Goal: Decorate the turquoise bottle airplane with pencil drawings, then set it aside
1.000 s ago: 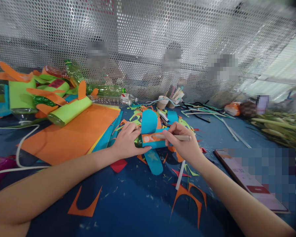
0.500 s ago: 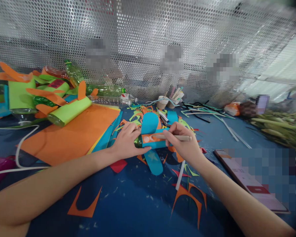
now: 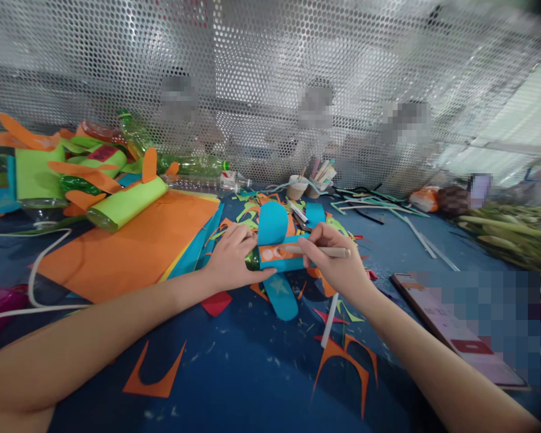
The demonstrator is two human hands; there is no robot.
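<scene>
In the middle of the table lies a green plastic bottle (image 3: pixel 253 259) wrapped in blue paper, with rounded blue paper wings (image 3: pixel 273 222) on its far and near sides. The near wing bears a pale star. An orange strip (image 3: pixel 267 253) with pale round marks runs along the wrap. My left hand (image 3: pixel 231 257) grips the bottle's left end between thumb and fingers. Pinched in my right hand (image 3: pixel 332 255) is a light-coloured pen (image 3: pixel 340 252), its tip at the orange strip. The right fingers cover part of the bottle's right end.
Paper-wrapped bottles (image 3: pixel 128 204) and orange sheets (image 3: pixel 139 249) fill the left side. Two cups (image 3: pixel 296 187), one full of pens, stand at the back near perforated metal. Paper scraps (image 3: pixel 155 385) lie around. A phone (image 3: pixel 451 325) lies at right, dried stalks (image 3: pixel 514 231) behind it.
The far blue wing stands slightly higher than before. Both hands keep nearly the same place, and the pen tip stays at the orange strip.
</scene>
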